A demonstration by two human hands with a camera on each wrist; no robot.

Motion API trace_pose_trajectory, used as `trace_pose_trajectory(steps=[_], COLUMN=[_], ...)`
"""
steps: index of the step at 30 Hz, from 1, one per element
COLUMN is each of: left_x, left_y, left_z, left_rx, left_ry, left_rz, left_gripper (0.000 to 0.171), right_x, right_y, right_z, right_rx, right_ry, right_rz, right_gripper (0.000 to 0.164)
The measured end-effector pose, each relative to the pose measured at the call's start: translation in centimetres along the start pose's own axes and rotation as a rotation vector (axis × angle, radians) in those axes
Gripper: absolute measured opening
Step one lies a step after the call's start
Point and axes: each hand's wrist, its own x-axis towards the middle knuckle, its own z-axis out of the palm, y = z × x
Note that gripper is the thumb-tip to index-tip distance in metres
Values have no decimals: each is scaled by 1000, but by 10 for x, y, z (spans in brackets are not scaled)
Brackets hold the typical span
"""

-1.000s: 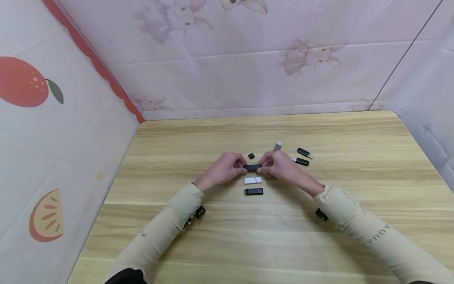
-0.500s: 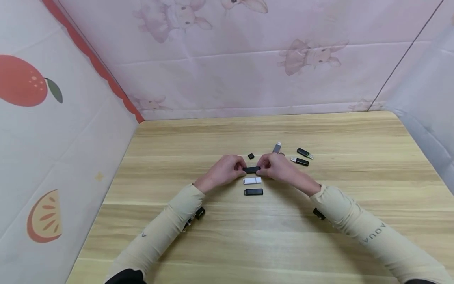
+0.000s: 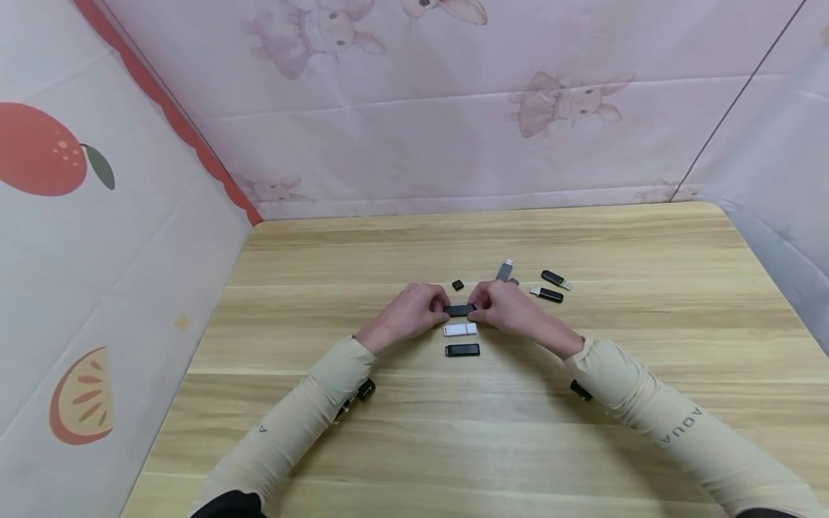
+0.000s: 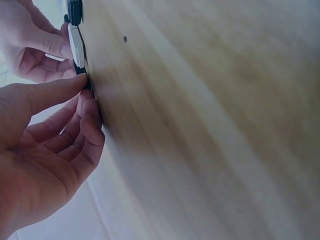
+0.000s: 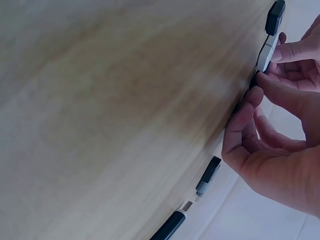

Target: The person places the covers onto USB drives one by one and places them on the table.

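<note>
Both hands pinch a black USB stick [image 3: 459,311] lying crosswise at the table's middle. My left hand [image 3: 417,311] has thumb and fingertips at its left end, and my right hand [image 3: 507,305] does the same at its right end. Just nearer to me lies a white USB stick [image 3: 460,329], parallel to it. Below that is another black USB stick [image 3: 463,350], so the three form a column. In both wrist views the held stick is mostly hidden by fingers; the white stick [image 4: 75,46] shows beyond the left thumb.
A small black cap-like piece [image 3: 458,285] lies behind the hands. A grey USB stick [image 3: 504,270] is behind the right hand. Two black USB sticks with bare plugs, one nearer [image 3: 550,295] and one farther [image 3: 553,278], lie to the right. A fabric wall borders the wooden table [image 3: 401,252].
Both hands have drawn the black USB stick slightly toward me, closer to the white one. During the last half second they have hardly moved.
</note>
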Motion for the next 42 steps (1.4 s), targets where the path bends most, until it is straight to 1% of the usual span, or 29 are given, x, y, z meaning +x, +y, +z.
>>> trace_pose_trajectory(steps=[4, 8, 14, 18, 23, 27, 29, 31, 35, 39, 42], left_x=[0, 0, -1, 0, 6, 12, 15, 19, 26, 33, 36], left_y=[0, 1, 2, 4, 5, 1, 0, -3, -8, -13, -15], left_z=[0, -2, -9, -17, -22, -23, -24, -25, -25, -24, -23], left_rx=[1, -4, -9, 5, 58, 63, 59, 75, 114, 123, 123], left_ry=[-5, -15, -20, -1, 18, 29, 35, 38, 35, 13, -13], left_rz=[-8, -20, -33, -26, -15, -12, -6, 5, 35, 80, 116], left_gripper=[16, 23, 30, 29, 26, 31, 36, 39, 38, 41, 48], right_x=[1, 1, -2, -6, -10, -14, -17, -20, -25, -30, -33], right_y=[0, 1, 0, 0, 3, 6, 8, 11, 17, 22, 25], right_z=[0, -2, -4, -5, -9, -14, -17, -19, -24, -30, -35], right_rx=[-4, 12, 49, 76, 83, 77, 74, 61, 24, -20, -43], right_ry=[-10, -31, -48, -29, 26, 55, 63, 71, 88, 121, 146], right_rz=[1, 4, 15, 30, 44, 43, 54, 65, 66, 66, 70], right_gripper=[27, 32, 32, 29, 28, 26, 25, 26, 26, 26, 26])
